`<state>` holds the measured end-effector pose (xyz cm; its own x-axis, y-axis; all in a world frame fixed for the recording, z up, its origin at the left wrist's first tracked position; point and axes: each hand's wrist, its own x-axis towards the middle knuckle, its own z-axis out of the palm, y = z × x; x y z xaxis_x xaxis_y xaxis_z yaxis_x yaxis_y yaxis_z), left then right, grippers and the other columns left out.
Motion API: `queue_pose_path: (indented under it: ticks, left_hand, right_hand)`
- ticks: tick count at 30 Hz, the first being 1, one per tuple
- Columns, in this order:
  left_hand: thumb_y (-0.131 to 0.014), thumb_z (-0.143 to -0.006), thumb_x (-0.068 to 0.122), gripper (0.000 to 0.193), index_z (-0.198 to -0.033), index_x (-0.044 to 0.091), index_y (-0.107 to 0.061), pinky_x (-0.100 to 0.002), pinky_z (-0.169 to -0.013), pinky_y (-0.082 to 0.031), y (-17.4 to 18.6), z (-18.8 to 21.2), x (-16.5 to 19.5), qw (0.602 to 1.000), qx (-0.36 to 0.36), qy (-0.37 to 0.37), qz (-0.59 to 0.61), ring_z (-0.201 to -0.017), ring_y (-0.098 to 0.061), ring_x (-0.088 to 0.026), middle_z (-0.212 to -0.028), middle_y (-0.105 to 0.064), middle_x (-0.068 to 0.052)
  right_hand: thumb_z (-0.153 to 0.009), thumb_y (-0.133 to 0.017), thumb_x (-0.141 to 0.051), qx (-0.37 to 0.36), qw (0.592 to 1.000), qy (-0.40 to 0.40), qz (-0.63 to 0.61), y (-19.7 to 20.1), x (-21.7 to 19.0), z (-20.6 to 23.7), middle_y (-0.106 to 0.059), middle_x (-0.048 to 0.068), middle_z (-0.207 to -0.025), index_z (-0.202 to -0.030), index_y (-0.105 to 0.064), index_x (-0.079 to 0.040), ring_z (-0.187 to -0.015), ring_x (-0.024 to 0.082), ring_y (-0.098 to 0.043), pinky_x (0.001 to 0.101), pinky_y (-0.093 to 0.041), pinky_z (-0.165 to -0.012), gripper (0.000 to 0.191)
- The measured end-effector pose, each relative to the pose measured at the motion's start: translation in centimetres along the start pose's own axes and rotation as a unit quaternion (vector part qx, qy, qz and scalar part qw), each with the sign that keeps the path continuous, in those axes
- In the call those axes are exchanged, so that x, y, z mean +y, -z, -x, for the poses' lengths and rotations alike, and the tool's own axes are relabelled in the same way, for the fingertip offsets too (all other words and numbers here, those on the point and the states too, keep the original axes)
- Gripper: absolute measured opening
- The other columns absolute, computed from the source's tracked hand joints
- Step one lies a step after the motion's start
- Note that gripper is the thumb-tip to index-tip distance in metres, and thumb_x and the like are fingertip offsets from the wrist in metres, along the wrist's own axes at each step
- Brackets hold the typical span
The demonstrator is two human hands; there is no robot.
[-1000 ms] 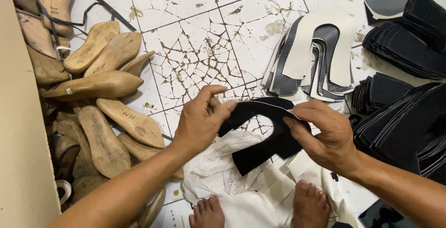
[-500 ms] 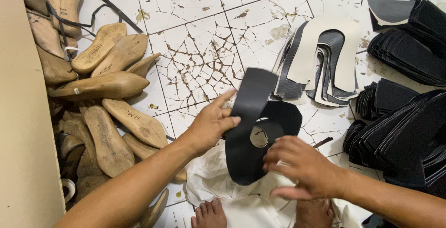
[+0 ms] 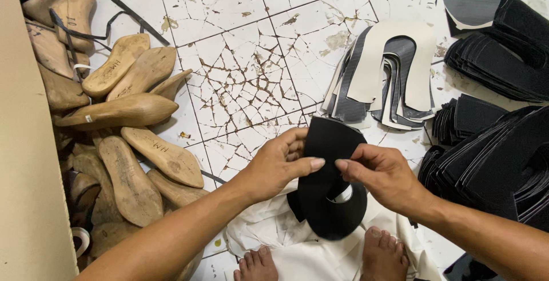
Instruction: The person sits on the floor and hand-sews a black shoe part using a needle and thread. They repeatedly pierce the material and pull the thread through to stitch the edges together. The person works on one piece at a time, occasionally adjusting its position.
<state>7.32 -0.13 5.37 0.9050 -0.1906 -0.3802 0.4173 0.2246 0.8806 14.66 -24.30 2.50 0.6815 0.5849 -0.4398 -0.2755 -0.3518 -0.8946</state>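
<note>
I hold a black U-shaped shoe upper piece (image 3: 329, 201) above my bare feet and a white cloth (image 3: 309, 252) on the tiled floor. My left hand (image 3: 280, 163) pinches its upper left edge between thumb and fingers. My right hand (image 3: 386, 175) grips the upper right side, its fingertips almost meeting the left thumb. The piece is folded or curved, and a pale lining shows through its opening.
Several wooden shoe lasts (image 3: 123, 112) lie heaped at the left beside a tan board (image 3: 26, 189). A fan of white and grey U-shaped cut pieces (image 3: 389, 75) lies ahead. Stacks of black cut pieces (image 3: 497, 161) fill the right side. The cracked tiles (image 3: 240, 75) lie between.
The black piece stood tall half a second ago; now it is lowered and folded between both hands. My right hand has risen from below the piece to grip its upper edge.
</note>
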Motion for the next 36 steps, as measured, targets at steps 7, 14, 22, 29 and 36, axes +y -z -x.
queue_pose_path:
  ticks: [7,14,22,29,36]
  left_hand:
    - [-0.074,-0.086,0.01,0.061,-0.14,0.004,-0.046,-0.03,-0.092,-0.057,-1.5,-0.5,0.1,0.997,0.065,-0.04,-0.003,-0.107,-0.067,-0.015,-0.118,-0.069,-0.011]
    - [-0.073,-0.089,0.012,0.048,-0.131,0.001,-0.053,-0.03,-0.094,-0.056,-1.1,-0.3,-0.7,0.991,0.032,-0.048,0.124,-0.106,-0.067,-0.014,-0.117,-0.069,-0.009]
    - [-0.074,-0.091,0.017,0.043,-0.126,0.001,-0.055,-0.031,-0.09,-0.057,-1.3,-0.1,-0.7,0.983,0.009,-0.014,0.185,-0.1,-0.068,-0.016,-0.111,-0.068,-0.01]
    - [-0.074,-0.09,0.021,0.045,-0.126,0.001,-0.055,-0.032,-0.09,-0.058,-1.4,0.4,-0.1,0.977,-0.013,-0.005,0.213,-0.099,-0.069,-0.017,-0.112,-0.068,-0.01]
    - [-0.076,-0.09,0.023,0.048,-0.128,0.001,-0.056,-0.029,-0.091,-0.056,-1.4,0.4,-0.4,0.98,-0.003,-0.001,0.197,-0.103,-0.065,-0.013,-0.114,-0.066,-0.008]
  right_hand:
    - [-0.091,-0.072,-0.016,-0.028,0.999,0.011,-0.026,-0.8,-1.1,-0.1,-0.072,0.005,-0.078,-0.095,-0.075,0.0,-0.071,0.009,-0.064,0.025,-0.053,-0.062,0.017]
    - [-0.095,-0.065,-0.013,-0.01,0.995,0.053,-0.09,-0.9,-2.0,0.1,-0.072,0.005,-0.082,-0.101,-0.074,0.0,-0.077,0.012,-0.067,0.0279,-0.057,-0.073,0.017]
    - [-0.1,-0.061,-0.015,-0.041,0.991,0.094,-0.084,-1.2,-3.0,0.3,-0.068,0.005,-0.086,-0.103,-0.074,0.001,-0.079,0.012,-0.065,0.0282,-0.056,-0.074,0.021]
    - [-0.102,-0.057,-0.016,-0.074,0.987,0.133,-0.059,-1.0,-3.9,0.5,-0.068,0.005,-0.092,-0.103,-0.072,0.003,-0.083,0.012,-0.065,0.0284,-0.057,-0.075,0.023]
    - [-0.104,-0.056,-0.016,-0.086,0.98,0.182,-0.007,-0.8,-3.8,0.4,-0.069,0.005,-0.09,-0.103,-0.071,0.001,-0.082,0.011,-0.066,0.0277,-0.057,-0.074,0.022]
